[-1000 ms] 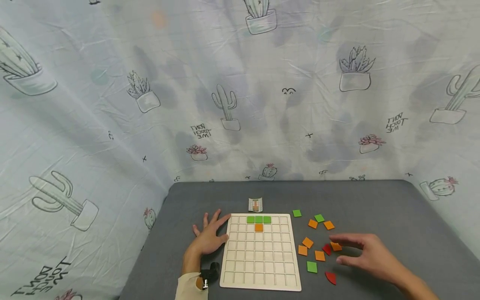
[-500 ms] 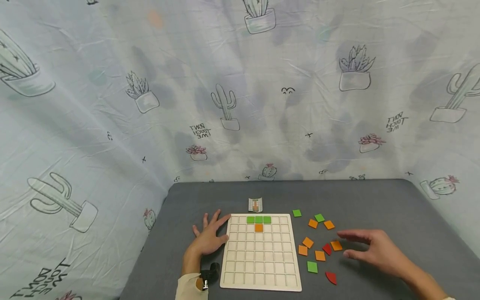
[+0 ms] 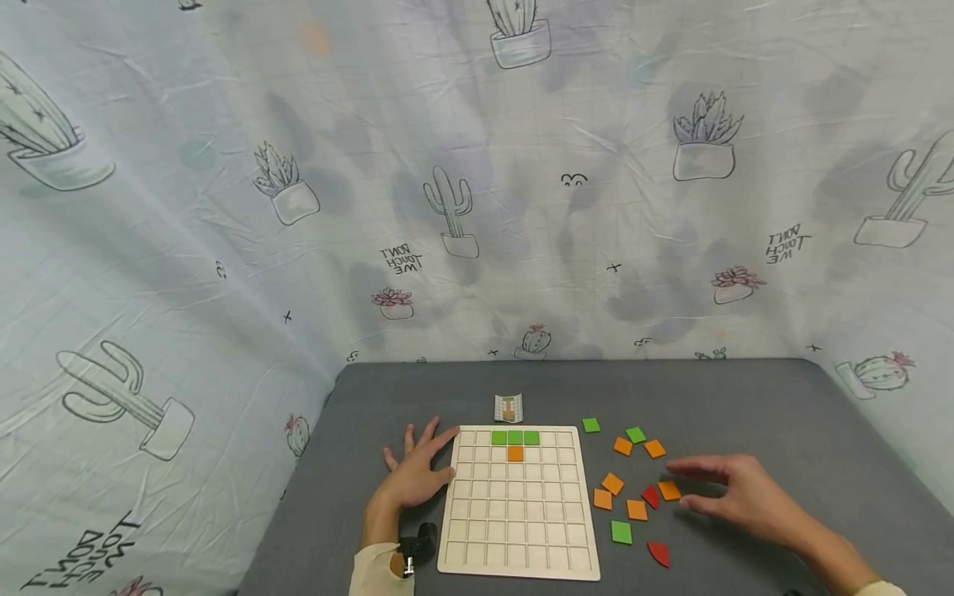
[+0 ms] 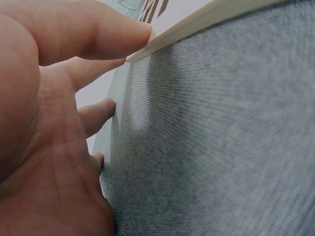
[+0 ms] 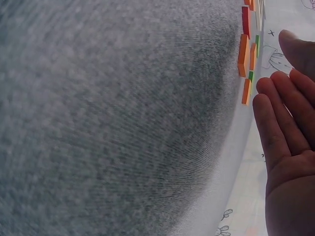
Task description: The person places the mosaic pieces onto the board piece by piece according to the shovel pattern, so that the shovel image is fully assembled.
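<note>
A pale wooden grid board [image 3: 517,513] lies on the grey table. Three green square tiles [image 3: 515,438] sit side by side in its far row, with one orange tile [image 3: 515,454] below the middle one. My left hand [image 3: 415,473] is spread at the board's left edge, its thumb and index fingertip right at the rim; the left wrist view shows the thumb against the board's side [image 4: 206,19]. My right hand [image 3: 745,497] hovers to the right with thumb and fingers apart, holding nothing. Nearest to it is an orange square tile [image 3: 669,491], beside a red quarter-round tile [image 3: 652,497].
Several orange and green tiles lie loose right of the board, among them a green one [image 3: 621,532]. A second red quarter-round tile [image 3: 659,554] is nearer the front. Beyond the board lies a small pattern card [image 3: 508,408]. Printed cloth [image 3: 522,290] hangs behind the table.
My right hand has drawn back a little to the right, uncovering the orange tile beside the red one. The left hand, board and tiles stay where they were.
</note>
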Motion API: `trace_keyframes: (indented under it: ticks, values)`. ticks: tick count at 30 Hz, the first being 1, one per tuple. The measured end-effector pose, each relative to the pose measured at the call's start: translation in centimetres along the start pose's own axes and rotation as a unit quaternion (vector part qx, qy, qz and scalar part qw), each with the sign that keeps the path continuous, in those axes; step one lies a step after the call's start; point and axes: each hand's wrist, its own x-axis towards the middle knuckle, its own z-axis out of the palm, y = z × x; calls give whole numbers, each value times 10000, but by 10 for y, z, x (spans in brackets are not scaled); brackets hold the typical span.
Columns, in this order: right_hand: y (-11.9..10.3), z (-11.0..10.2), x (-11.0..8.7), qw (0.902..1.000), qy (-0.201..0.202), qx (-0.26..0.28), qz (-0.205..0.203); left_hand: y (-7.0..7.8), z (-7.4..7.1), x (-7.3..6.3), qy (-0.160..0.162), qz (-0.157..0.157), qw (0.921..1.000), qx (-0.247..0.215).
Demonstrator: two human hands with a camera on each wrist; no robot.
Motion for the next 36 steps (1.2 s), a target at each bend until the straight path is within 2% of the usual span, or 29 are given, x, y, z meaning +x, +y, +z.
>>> trace_keyframes:
  ticks: [4,15,24,36]
  values:
    - [2,0,2,9999,-58,-66,76,0,-1,3,-7,54,10000,43]
    - [14,7,5,9994,-117,-62,-328,3,-2,7,-56,89,9999,99]
    - [14,8,-2,10000,-49,8,45,3,0,6,-113,88,9998,107]
    - [12,15,3,9961,304,-782,-269,1,-2,1,-81,-47,10000,9]
